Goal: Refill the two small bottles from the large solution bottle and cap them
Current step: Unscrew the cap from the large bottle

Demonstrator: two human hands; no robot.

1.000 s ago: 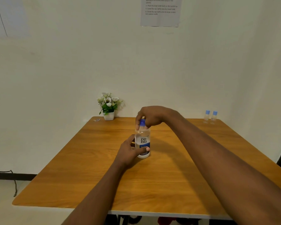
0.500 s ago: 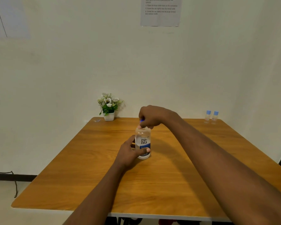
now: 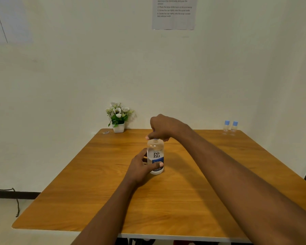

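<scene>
Solution bottle (image 3: 155, 156), large, clear with a blue label band, stands upright mid-table (image 3: 166, 200). Left hand (image 3: 141, 169) wraps its lower body, thumb across the label front, so the bottle sits inside that grip from the left and near side. Right hand (image 3: 163, 127) is curled down over the top, fingers closed round the blue cap (image 3: 155, 139), of which only a sliver shows; whether it is loosened cannot be told. Likely step: unscrewing. Risks: the upper hand's twist could turn the whole bottle if the lower hold slackens, or tip it and spill once the cap frees; a cap coming off suddenly may drop and roll. Two small bottles (image 3: 230, 127), blue caps on, stand side by side at the far right corner, well apart from both hands. Potted flowers (image 3: 118, 115) sit at the far edge, left of centre.
</scene>
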